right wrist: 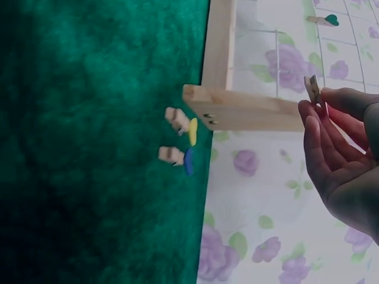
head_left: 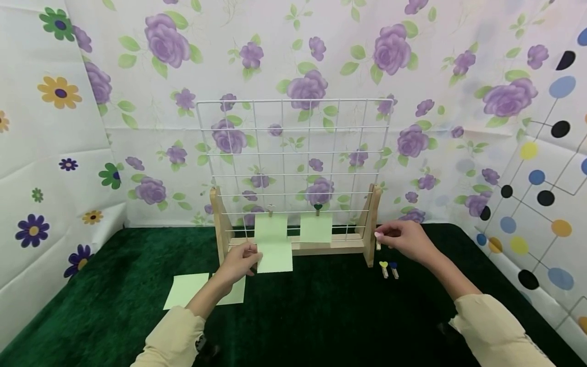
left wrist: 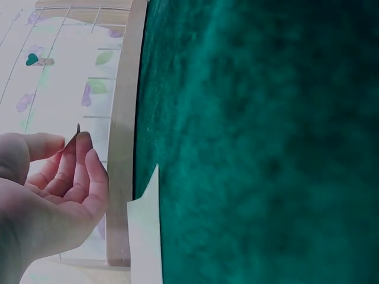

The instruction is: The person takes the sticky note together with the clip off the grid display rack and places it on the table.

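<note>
My left hand (head_left: 249, 258) pinches the left edge of a pale green paper note (head_left: 275, 258) in front of the rack's wooden base (head_left: 339, 245). In the left wrist view the left hand (left wrist: 71, 151) shows the note only as a thin edge at the fingertips. Beside the rack's right foot, my right hand (head_left: 380, 237) pinches a small wooden clothespin (head_left: 378, 245); the clothespin (right wrist: 312, 89) sits between the thumb and fingers of that hand (right wrist: 323, 109). The white wire grid (head_left: 293, 153) carries two green notes, one (head_left: 270, 228) under a pale clip, one (head_left: 315, 228) under a green heart clip (head_left: 318, 207).
Two clothespins lie on the green cloth right of the rack foot, one yellow-headed (head_left: 383, 267) and one blue-headed (head_left: 394, 269). Two more green notes (head_left: 185, 289) lie flat at the front left. Flowered backdrop walls enclose the table on three sides.
</note>
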Demonstrator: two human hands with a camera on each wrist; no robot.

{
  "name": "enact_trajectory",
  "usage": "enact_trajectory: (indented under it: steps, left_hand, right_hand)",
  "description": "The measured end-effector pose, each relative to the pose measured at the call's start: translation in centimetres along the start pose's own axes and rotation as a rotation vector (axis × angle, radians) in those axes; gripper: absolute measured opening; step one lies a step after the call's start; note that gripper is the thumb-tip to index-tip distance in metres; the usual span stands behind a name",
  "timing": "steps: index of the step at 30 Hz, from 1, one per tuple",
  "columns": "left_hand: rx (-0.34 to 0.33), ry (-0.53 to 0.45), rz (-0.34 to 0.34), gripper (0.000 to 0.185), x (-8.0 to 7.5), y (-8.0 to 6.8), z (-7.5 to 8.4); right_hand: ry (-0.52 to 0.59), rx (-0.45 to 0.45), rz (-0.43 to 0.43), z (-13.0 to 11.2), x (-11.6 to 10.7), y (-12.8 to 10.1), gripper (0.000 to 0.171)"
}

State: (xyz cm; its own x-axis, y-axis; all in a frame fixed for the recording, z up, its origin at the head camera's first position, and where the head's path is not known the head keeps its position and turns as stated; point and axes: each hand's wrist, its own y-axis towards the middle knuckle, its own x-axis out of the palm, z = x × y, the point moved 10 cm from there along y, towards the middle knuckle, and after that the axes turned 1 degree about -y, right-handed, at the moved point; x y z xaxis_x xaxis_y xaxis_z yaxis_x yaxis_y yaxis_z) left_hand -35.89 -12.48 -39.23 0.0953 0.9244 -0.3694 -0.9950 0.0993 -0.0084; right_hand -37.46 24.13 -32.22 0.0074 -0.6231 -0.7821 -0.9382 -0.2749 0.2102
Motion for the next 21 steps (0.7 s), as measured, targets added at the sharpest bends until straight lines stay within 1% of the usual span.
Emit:
enact_trajectory:
  steps: [4, 9, 16, 21]
  left_hand:
    - [-0.009, -0.006, -0.004, 0.013, -0.1, -0.1, -0.5]
    - [-0.025, -0.013, -0.009, 0.013, -0.3, -0.4, -0.9]
    - [-0.057, 0.012, -0.015, 0.015, -0.5, -0.5, -1.6]
    - [-0.073, 0.006, -0.017, 0.018, -0.8, -0.9, -1.9]
  right_hand:
    - [-0.011, 0.027, -0.019, 1.0, 0.2, -0.5, 0.027]
    - [0.009, 0.046, -0.048, 2.5, 0.5, -1.2, 0.024]
    - [0.029, 0.089, -0.053, 4.2, 0.7, -1.6, 0.026]
    - [0.044, 0.108, -0.071, 5.1, 0.9, -1.8, 0.028]
